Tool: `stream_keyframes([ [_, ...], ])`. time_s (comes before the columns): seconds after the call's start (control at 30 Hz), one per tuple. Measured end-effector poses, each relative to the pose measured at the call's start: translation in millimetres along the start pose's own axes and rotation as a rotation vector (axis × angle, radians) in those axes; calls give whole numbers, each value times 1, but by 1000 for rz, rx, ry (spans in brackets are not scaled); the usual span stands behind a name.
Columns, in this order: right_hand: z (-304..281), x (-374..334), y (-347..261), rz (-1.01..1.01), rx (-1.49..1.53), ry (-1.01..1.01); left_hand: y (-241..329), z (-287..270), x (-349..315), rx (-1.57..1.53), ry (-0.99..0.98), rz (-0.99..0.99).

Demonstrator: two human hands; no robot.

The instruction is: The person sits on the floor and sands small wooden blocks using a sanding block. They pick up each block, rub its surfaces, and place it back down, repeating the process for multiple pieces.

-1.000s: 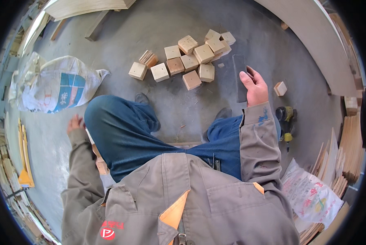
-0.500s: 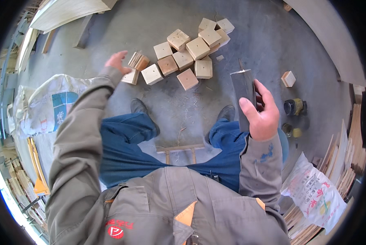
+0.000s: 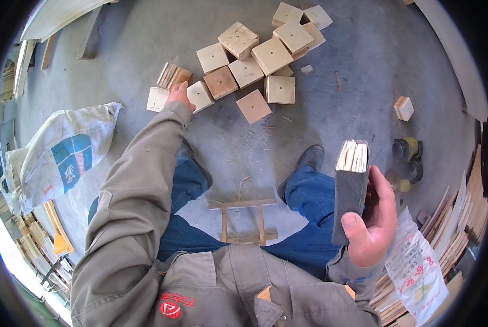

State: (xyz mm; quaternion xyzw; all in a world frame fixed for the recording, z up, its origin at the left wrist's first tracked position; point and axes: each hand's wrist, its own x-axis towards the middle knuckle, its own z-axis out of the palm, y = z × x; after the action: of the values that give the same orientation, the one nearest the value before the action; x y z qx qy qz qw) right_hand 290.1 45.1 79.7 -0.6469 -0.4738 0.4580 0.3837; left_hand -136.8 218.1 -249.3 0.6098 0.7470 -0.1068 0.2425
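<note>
Right hand (image 3: 370,242) grips the dark block (image 3: 348,199) above the right leg (image 3: 312,199); left hand (image 3: 181,96) is down at the wooden blocks (image 3: 246,72) on the floor (image 3: 364,82), its grip (fingertips partly hidden) impossible to tell. None is visibly lifted yet; picking one up looks barely begun.

Woodworking shop: blocks (image 3: 246,72), piled boards (image 3: 455,231)

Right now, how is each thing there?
left hand: at striped block, grip unclear
striped block: layered side up
right hand: closed around dark block
dark block: held, layered end showing
block pile: loose, some stacked
lone block: on floor, apart
power drill: on floor, on or off unclear
white bags: crumpled
</note>
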Motion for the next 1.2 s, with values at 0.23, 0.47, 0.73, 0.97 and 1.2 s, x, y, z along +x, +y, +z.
stream_keyframes([
  [0.23, 7, 6, 4, 3, -11, 5, 4, 12, 5, 35, 8, -19],
  [0.47, 5, 4, 4, -58, -39, -25, 3, 38, -52, -67, 268, 139],
  [0.73, 2, -4, 2, -118, -114, -46, 26, 55, -101, -91, 251, 84],
  [0.97, -4, -5, 4, -124, -151, -54, 23, 40, -84, -37, 69, -19],
  [1.2, -3, -4, 4, -103, -161, -62, 24, 48, -73, -55, -59, -13],
])
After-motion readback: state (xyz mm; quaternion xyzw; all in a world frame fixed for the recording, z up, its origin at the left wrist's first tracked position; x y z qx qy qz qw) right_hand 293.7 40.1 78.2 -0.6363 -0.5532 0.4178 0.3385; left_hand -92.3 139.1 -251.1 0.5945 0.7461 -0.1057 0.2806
